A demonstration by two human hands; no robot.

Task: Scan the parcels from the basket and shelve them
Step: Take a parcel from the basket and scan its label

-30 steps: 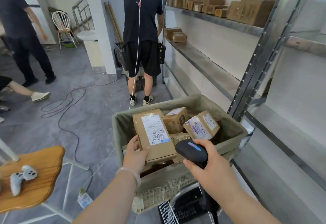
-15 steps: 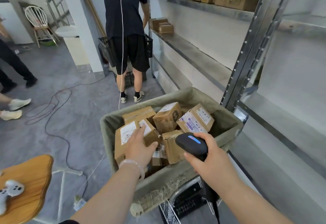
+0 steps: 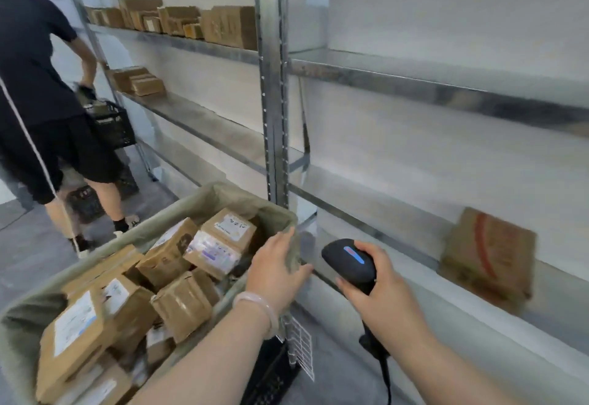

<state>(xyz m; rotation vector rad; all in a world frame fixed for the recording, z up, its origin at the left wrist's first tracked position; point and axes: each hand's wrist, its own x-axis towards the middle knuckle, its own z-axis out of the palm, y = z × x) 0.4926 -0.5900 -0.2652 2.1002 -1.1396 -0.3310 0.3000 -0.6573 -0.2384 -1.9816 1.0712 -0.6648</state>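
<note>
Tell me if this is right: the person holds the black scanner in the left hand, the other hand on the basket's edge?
No: the head view shows the scanner in the right hand; the left hand is on the basket's edge.

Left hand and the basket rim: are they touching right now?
Touching. The head view shows the left hand on the basket at its right rim, fingers inside and thumb outside, pinching the liner fabric. The right hand holds the scanner.
</note>
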